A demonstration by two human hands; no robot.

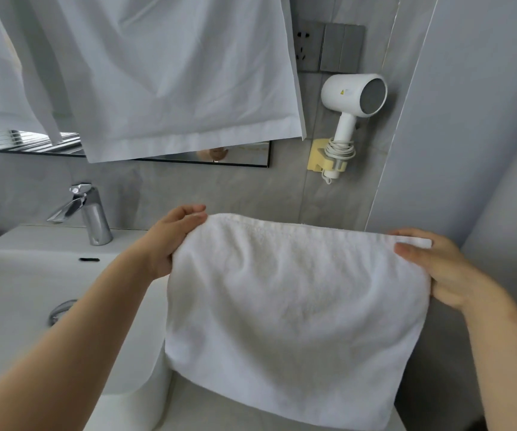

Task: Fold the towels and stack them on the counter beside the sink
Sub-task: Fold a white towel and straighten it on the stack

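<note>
Your left hand (173,241) pinches top left corner of white towel (297,306), right hand (431,269) grips top right corner. Towel hangs above table (220,412), right of sink (33,290). Pull top edge taut, level corners, lower flat, then fold.

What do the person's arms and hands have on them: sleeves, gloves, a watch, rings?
Nothing worn shows. The left hand and right hand have no gloves, rings or watch visible. The left forearm and right forearm are bare to the frame edge; no sleeve is in view.
</note>
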